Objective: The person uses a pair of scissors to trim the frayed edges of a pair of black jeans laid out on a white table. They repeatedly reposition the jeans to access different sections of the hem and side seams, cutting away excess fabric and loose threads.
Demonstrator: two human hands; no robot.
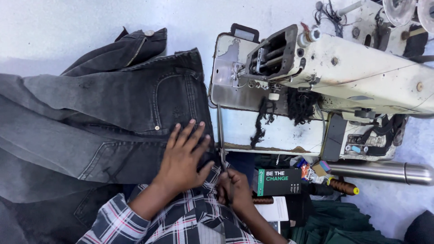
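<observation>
A: Step? Left hand [183, 156] is spread flat, pinning the jeans [113, 113] left of the machine [334, 68].
B: Trimming, I'd judge. Right hand [233, 190] is closed on scissors [222, 149] at the jeans' edge. Next cut needs the cloth held taut.
A: Obstacles?
B: Box [278, 181], flask [384, 172] below the machine; thread clump [298, 106] under it.

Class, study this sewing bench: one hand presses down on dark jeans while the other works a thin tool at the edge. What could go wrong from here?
1. The left hand lies flat on the jeans right beside the thin tool in the right hand; a slip might nick its fingers.
2. Loose black threads hang under the sewing machine and could tangle.
</observation>
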